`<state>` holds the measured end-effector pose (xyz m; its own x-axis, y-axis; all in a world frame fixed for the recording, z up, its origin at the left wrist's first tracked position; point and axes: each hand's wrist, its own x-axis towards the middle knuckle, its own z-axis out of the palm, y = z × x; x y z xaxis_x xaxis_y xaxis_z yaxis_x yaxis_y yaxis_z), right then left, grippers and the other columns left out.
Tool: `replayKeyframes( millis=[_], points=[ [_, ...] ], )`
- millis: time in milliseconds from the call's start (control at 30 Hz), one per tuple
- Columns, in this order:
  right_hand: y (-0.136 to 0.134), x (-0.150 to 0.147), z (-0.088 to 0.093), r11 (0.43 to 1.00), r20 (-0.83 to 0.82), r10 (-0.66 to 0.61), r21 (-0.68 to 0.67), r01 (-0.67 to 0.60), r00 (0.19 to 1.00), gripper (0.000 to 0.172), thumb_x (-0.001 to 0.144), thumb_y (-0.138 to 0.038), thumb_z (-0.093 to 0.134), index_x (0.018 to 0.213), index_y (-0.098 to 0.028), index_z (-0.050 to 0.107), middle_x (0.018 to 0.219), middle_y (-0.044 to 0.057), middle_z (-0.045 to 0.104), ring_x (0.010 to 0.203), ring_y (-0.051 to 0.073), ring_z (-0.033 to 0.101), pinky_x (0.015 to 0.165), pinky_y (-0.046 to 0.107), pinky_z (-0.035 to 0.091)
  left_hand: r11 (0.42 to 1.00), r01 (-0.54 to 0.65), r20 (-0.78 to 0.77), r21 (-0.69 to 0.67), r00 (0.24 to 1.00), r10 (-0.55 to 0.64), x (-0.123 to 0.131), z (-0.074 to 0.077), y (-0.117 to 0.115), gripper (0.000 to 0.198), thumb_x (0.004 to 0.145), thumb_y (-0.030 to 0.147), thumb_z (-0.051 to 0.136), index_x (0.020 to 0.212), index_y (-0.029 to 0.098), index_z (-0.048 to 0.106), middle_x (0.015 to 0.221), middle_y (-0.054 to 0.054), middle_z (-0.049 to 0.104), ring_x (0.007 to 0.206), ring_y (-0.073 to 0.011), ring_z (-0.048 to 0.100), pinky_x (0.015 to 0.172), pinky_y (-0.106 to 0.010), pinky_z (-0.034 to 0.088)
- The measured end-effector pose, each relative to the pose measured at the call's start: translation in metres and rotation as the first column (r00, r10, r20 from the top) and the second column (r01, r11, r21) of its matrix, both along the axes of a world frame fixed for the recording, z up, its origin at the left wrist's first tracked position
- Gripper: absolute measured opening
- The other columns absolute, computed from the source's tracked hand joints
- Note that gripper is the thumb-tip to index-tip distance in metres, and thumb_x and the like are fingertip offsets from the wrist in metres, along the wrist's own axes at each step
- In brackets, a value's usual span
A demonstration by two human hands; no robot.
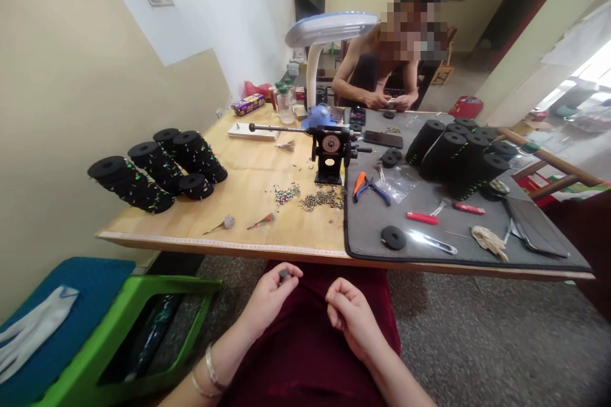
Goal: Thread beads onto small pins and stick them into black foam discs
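Observation:
My left hand (272, 292) rests over my dark red lap (310, 343), below the table edge. Its thumb and fingers pinch a small dark grey piece (283, 275) that I cannot name. My right hand (351, 315) lies beside it on the lap, fingers curled in; whether anything is inside them is hidden. Both hands are apart from the wooden table (248, 191). On the table in front stands a small black hand-crank winder (330, 152) with a long rod to the left. Small metal pieces (322, 198) and coloured beads (286, 193) lie near it.
Stacks of black spools stand at the left (153, 175) and right (458, 152). A grey mat (429, 216) carries pliers (367, 186), a red lighter (422, 218), a black disc (394, 238). A white desk lamp (329, 32), a person working opposite (382, 76), a green stool (128, 337).

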<state>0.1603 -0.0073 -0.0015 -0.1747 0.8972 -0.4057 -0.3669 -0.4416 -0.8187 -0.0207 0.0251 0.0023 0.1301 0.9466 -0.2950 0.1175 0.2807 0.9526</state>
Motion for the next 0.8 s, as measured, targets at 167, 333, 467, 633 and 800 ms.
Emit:
replayKeyframes(
  millis=[167,333,467,633,800],
  points=[
    [0.000,-0.002,0.002,0.999,0.014,0.051,0.001,-0.051,0.999,0.029,0.073,-0.041,0.067,0.070,-0.018,0.049,0.041,-0.007,0.052,0.035,0.004,0.031,0.039,0.018,0.018,0.985,0.155,0.044,-0.080,0.987,-0.151,0.010,0.010,-0.009,0.024,0.071,0.031,0.068,0.089,0.015,0.067,0.053,0.010,0.031,0.052,-0.0089,0.028,0.052,-0.022,0.024],
    [0.002,-0.003,0.007,0.993,0.174,0.078,0.074,-0.092,0.982,0.036,0.072,-0.049,0.068,0.067,-0.018,0.049,0.041,-0.006,0.055,0.034,0.004,0.033,0.039,0.018,0.021,0.993,0.110,0.078,-0.044,0.991,-0.106,0.024,0.022,-0.003,0.024,0.072,0.038,0.067,0.074,0.014,0.065,0.059,0.003,0.052,0.057,-0.0109,0.041,0.057,-0.023,0.033],
    [0.005,0.003,0.008,0.986,0.159,0.132,0.083,-0.147,0.978,0.037,0.073,-0.052,0.066,0.074,-0.016,0.055,0.054,0.001,0.066,0.041,0.008,0.048,0.040,0.018,0.028,0.994,0.111,0.033,0.004,0.993,-0.111,0.024,0.027,0.003,0.024,0.073,0.036,0.066,0.067,0.014,0.062,0.060,0.001,0.056,0.058,-0.0119,0.045,0.059,-0.024,0.036],
    [0.013,0.012,0.013,0.989,0.017,0.132,0.062,-0.133,0.991,0.042,0.077,-0.051,0.064,0.099,-0.015,0.060,0.086,0.009,0.071,0.073,0.017,0.065,0.055,0.024,0.047,0.993,0.103,-0.032,0.055,0.994,-0.101,0.022,0.029,0.004,0.022,0.074,0.036,0.064,0.068,0.014,0.063,0.061,0.000,0.060,0.058,-0.0125,0.049,0.058,-0.024,0.037],
    [0.028,0.011,0.024,0.972,0.026,0.213,0.091,-0.215,0.977,0.035,0.076,-0.040,0.067,0.100,-0.016,0.058,0.080,0.003,0.067,0.073,0.016,0.064,0.061,0.027,0.051,0.981,0.149,-0.131,0.121,0.982,-0.133,0.022,0.033,0.005,0.022,0.075,0.035,0.062,0.067,0.015,0.062,0.060,-0.001,0.062,0.056,-0.0136,0.052,0.057,-0.024,0.038]
  ],
)
